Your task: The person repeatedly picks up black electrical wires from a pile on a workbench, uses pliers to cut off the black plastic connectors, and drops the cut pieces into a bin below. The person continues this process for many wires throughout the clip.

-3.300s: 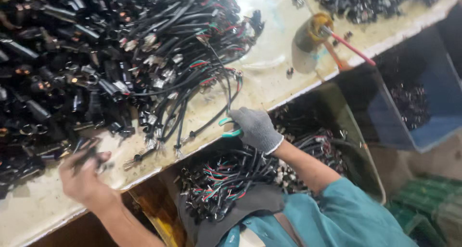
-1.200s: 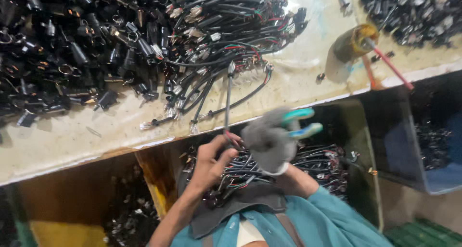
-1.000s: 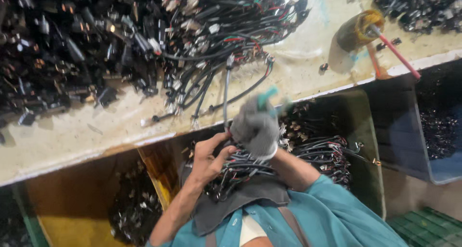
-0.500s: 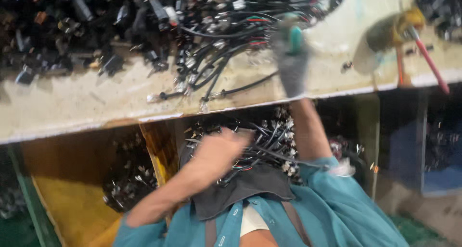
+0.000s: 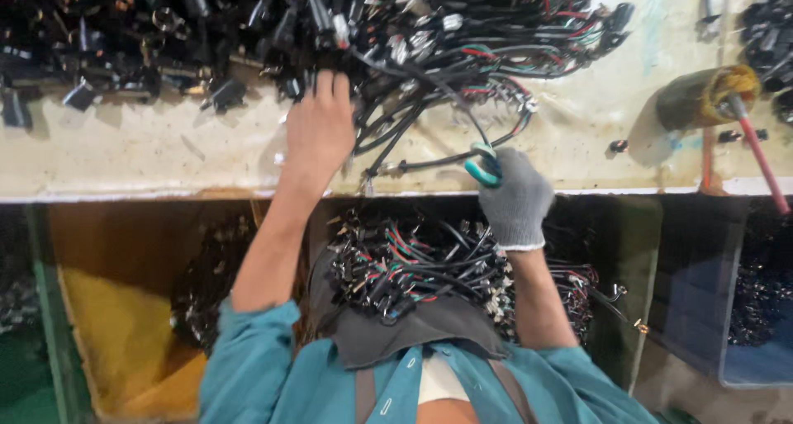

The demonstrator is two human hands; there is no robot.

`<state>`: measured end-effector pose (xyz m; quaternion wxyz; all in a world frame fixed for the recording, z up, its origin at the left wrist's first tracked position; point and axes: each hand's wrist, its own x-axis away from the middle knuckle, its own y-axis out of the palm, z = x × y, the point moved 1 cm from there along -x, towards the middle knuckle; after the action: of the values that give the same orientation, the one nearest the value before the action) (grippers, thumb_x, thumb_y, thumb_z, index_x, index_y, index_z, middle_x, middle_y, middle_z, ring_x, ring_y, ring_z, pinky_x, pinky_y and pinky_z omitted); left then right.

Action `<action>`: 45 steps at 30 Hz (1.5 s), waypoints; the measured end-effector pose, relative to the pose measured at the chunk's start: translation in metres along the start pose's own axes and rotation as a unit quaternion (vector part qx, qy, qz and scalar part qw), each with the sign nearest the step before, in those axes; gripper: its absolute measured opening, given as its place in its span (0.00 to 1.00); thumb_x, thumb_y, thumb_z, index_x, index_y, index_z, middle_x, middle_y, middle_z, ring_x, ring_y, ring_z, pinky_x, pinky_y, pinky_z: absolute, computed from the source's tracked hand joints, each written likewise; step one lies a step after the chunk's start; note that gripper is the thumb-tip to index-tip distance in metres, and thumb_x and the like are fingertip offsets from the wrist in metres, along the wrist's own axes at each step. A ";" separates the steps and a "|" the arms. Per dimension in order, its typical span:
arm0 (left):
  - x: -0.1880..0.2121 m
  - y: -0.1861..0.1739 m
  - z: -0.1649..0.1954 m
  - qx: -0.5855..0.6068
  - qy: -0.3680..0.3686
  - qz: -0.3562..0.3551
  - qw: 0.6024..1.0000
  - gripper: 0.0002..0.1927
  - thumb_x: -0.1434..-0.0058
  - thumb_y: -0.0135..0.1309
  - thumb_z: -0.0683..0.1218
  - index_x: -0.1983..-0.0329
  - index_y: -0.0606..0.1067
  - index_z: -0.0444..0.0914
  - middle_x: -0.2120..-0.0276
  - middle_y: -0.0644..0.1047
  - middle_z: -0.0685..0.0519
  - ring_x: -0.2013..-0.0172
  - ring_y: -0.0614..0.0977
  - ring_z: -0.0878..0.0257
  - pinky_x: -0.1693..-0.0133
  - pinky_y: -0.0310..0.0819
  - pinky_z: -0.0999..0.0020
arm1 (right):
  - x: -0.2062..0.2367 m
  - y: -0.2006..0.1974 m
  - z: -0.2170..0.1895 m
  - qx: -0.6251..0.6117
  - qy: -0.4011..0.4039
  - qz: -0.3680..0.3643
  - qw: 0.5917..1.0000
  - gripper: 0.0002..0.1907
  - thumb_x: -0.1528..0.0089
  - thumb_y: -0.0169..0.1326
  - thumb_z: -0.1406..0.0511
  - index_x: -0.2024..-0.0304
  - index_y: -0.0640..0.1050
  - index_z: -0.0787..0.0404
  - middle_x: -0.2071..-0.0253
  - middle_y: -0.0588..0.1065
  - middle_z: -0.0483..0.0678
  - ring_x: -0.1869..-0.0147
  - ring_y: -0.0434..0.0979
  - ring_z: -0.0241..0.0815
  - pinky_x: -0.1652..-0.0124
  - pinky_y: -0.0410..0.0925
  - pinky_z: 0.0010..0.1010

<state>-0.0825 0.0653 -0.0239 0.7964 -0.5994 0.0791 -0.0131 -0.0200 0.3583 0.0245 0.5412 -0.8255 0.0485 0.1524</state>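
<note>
Two hands are out over the workbench point(image 5: 149, 156): our bare left hand point(image 5: 318, 131) reaches up into the big tangle of black wire harnesses point(image 5: 446, 40), its fingers spread and pressed down among the cables, though we cannot tell whether they have closed round any one of them. Our right hand point(image 5: 516, 197), in a grey knit glove, is curled shut on a tool with teal handles point(image 5: 483, 166), which looks like a small pair of cutters, held just at the near edge of the bench where a few loose black leads trail out of the pile. We judge that we are at the picking stage, singling out one harness from the heap while the cutters wait beside it. Drawing one out cleanly would call for the left fingers to close on a single cable and pull it free of its neighbours, since the wires are thickly knotted together. Below the bench edge, a bin point(image 5: 636, 251) holds a heap of harnesses with red and green wires point(image 5: 413, 267). Off to the right, a yellowish roll with a red rod point(image 5: 710, 98) lies on the bench, well apart from both hands.
</note>
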 end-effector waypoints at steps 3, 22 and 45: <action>0.008 -0.015 -0.003 -0.105 0.016 -0.033 0.994 0.15 0.32 0.58 0.42 0.44 0.71 0.36 0.51 0.74 0.44 0.52 0.79 0.49 0.55 0.75 0.52 | 0.006 0.004 0.005 0.086 0.041 -0.030 0.995 0.04 0.35 0.61 0.65 0.62 0.78 0.56 0.67 0.76 0.52 0.67 0.78 0.55 0.68 0.68 0.45; 0.104 -0.020 0.091 0.564 0.062 -0.199 0.799 0.18 0.34 0.56 0.46 0.43 0.74 0.35 0.57 0.83 0.45 0.55 0.85 0.57 0.50 0.76 0.63 | 0.029 -0.031 -0.031 -0.218 -0.162 -0.208 0.940 0.16 0.47 0.67 0.66 0.57 0.82 0.63 0.74 0.77 0.46 0.72 0.79 0.39 0.71 0.69 0.31; 0.131 -0.022 0.107 0.613 0.087 -0.125 0.776 0.18 0.36 0.61 0.41 0.43 0.75 0.35 0.55 0.82 0.45 0.55 0.87 0.56 0.53 0.81 0.65 | 0.043 -0.040 -0.066 -0.823 0.063 0.077 0.560 0.09 0.42 0.56 0.66 0.64 0.68 0.56 0.81 0.59 0.41 0.81 0.57 0.34 0.79 0.55 0.30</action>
<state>0.0633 0.1455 0.0114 0.9764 0.0144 0.0478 -0.2100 0.0438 0.3181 0.0710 -0.3909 -0.9133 -0.0005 0.1145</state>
